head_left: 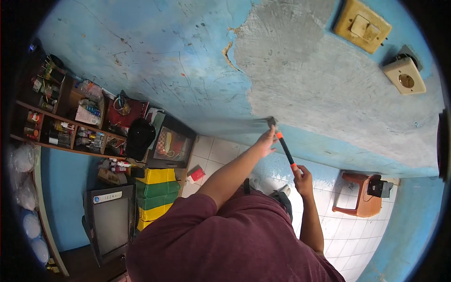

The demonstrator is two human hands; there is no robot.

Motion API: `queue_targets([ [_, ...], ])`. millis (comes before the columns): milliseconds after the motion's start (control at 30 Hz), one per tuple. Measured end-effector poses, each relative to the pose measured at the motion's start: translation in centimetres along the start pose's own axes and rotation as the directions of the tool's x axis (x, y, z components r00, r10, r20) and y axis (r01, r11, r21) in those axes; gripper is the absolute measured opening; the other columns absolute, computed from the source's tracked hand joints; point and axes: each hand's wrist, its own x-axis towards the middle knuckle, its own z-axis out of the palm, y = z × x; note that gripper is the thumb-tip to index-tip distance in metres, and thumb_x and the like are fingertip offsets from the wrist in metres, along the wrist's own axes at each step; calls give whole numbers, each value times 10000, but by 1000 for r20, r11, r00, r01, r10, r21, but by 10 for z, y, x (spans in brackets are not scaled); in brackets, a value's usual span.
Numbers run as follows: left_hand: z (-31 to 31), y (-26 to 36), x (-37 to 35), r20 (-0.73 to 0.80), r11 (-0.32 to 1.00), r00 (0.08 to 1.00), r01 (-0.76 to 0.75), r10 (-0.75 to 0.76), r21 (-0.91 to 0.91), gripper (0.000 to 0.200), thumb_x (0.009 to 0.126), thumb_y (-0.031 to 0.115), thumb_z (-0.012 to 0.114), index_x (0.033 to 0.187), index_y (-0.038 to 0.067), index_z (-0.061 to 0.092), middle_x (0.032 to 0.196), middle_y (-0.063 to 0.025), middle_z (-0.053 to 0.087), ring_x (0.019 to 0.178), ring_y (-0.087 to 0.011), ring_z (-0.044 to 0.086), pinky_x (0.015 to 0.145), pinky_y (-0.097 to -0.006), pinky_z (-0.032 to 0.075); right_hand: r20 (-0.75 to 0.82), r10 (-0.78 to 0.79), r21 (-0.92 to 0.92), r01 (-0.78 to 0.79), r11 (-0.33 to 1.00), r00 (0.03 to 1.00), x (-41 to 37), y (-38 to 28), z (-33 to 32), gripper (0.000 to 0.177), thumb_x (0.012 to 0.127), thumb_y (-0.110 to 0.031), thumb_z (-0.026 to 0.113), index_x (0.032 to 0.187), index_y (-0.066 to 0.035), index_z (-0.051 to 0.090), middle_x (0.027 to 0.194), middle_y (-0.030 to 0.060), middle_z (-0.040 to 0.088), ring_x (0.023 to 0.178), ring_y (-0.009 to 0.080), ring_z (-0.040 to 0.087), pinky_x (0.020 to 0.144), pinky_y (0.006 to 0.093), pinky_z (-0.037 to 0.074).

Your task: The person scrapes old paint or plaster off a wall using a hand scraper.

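My right hand (pixel 302 181) is wrapped round the lower end of a scraper (pixel 285 151) with a black and orange handle. Its small grey metal head is up against the wall (pixel 300 70), near the border between blue paint and bare grey plaster. Close to that head is my left hand (pixel 266 142), its fingers stretched out and apart; they seem to touch the tool near its head. Just where the blade's edge meets the wall is hard to see.
Wooden shelves (pixel 70 134) full of bottles and small items stand at left, above an old television (pixel 112 221). An orange plastic stool (pixel 369 204) stands at right on the white tiles. A switch (pixel 364 26) and a loose socket (pixel 405 81) are on the wall.
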Motion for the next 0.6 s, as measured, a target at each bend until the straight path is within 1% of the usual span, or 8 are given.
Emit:
queue_targets([
  [67, 11, -6, 6, 29, 995, 995, 93, -93, 24, 701, 857, 769, 455, 1260, 196, 467, 1353, 19, 471, 1303, -201, 394, 1043, -584, 285, -18, 120, 42, -120, 992, 993, -10, -5, -6, 405, 961, -379, 611, 1043, 16, 641, 534, -18, 457, 486, 58, 421, 441, 258, 294],
  [133, 6, -6, 4, 39, 997, 996, 77, -77, -4, 703, 860, 766, 454, 1287, 208, 474, 1369, 27, 465, 1294, -193, 405, 1042, -576, 288, -6, 139, 21, -139, 990, 990, -5, -2, -1, 416, 960, -394, 607, 1039, 13, 644, 536, -20, 462, 484, 56, 422, 437, 258, 293],
  [200, -1, 2, -3, 8, 998, 1000, 22, -23, 59, 737, 852, 770, 465, 1335, 213, 457, 1368, 28, 464, 1285, -188, 413, 1036, -569, 296, -45, 46, -55, -48, 997, 998, -2, 2, 4, 421, 962, -399, 601, 1035, 13, 645, 531, -21, 462, 476, 49, 414, 428, 254, 283],
  [333, 10, -4, 1, 16, 997, 999, 47, -48, 54, 792, 866, 768, 433, 1421, 207, 366, 1398, 10, 439, 1299, -195, 397, 1069, -585, 259, 7, 69, 92, -69, 993, 998, 2, 16, -14, 387, 965, -412, 602, 1041, -33, 629, 529, -70, 422, 424, 20, 352, 383, 242, 226],
  [400, 10, -4, 1, 53, 998, 998, 41, -43, 37, 815, 856, 782, 429, 1432, 211, 351, 1400, 1, 433, 1306, -196, 387, 1067, -590, 254, 23, 45, 61, -47, 997, 999, 11, 7, -5, 386, 964, -406, 605, 1046, -29, 630, 532, -65, 430, 431, 22, 358, 388, 244, 231],
  [467, -1, 3, -8, -87, 993, 996, -22, 12, -115, 825, 835, 798, 441, 1418, 219, 371, 1382, 1, 441, 1305, -203, 381, 1067, -596, 248, 45, 17, -1, -17, 1000, 999, 17, 2, 5, 385, 963, -394, 612, 1055, -21, 632, 539, -55, 445, 447, 27, 371, 398, 248, 242],
  [533, -30, 0, -2, -52, 989, 997, -66, 59, -134, 820, 818, 812, 450, 1395, 231, 403, 1383, 6, 442, 1306, -207, 380, 1067, -602, 245, 43, 20, -4, -20, 1000, 999, 14, 4, 12, 395, 961, -398, 612, 1047, -13, 641, 543, -49, 450, 464, 38, 387, 412, 253, 260],
  [600, -28, 12, -8, -21, 1000, 1000, -1, 1, 16, 785, 821, 810, 450, 1357, 236, 439, 1358, 9, 457, 1282, -205, 391, 1056, -597, 260, 23, 9, -15, -9, 1000, 1000, 18, 1, 18, 416, 958, -404, 614, 1032, 3, 659, 552, -35, 460, 498, 59, 418, 440, 263, 295],
])
